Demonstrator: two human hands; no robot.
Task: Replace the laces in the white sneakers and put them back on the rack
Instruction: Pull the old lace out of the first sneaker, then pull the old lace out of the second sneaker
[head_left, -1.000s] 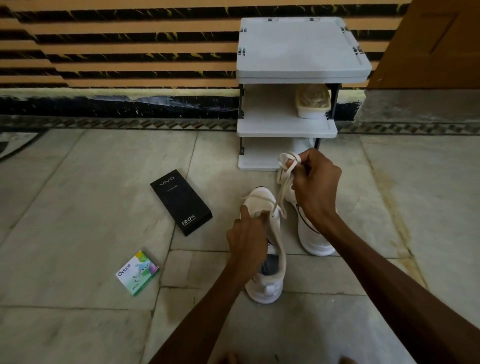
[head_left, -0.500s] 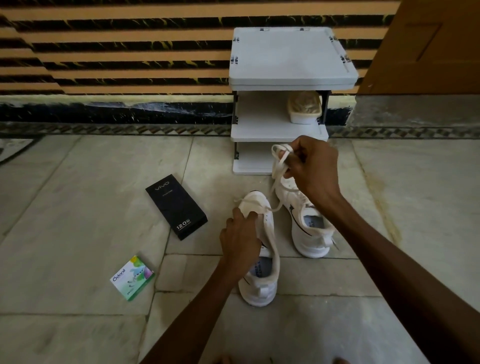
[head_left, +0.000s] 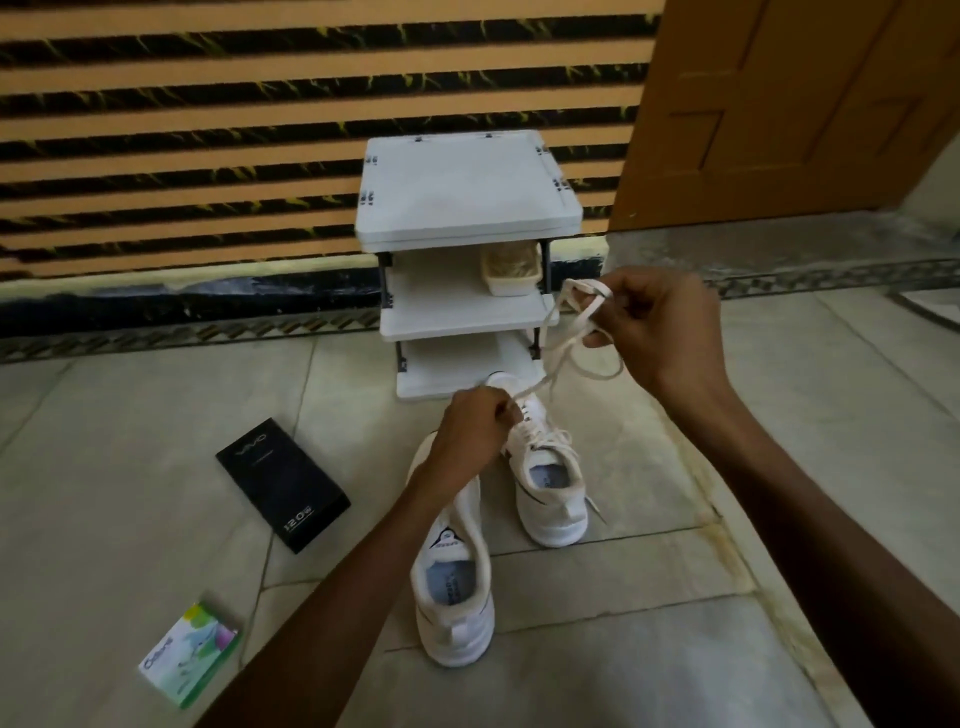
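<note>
Two hands: raised above white sneakers (head_left: 457, 613), lace (head_left: 571, 332) strung between.
Left hand (head_left: 475, 431): grip pinches lace.
Right hand (head_left: 660, 332): grip clamped round lace loops.

Rack top (head_left: 462, 192): bare surface, reached freely from above & front.
Mid shelf (head_left: 441, 312): tub (head_left: 511, 267) set at right end; left part open to front.
Bottom shelf (head_left: 441, 364): right front blocked by toe of far sneaker (head_left: 553, 488); contact can't be told.
Lace (head_left: 581, 322): strung between L hand (head_left: 472, 434) and R hand (head_left: 660, 332), across rack's lower right front.
Sneakers: narrow gap left between far sneaker and near sneaker (head_left: 457, 597) at heels.
Floor L: black box (head_left: 283, 483) & green box (head_left: 189, 652) laid well apart; tiles open between them.
Floor R: open tiles seen right of far sneaker.
Rear: wall (head_left: 208, 130) close behind; rack set against it.
</note>
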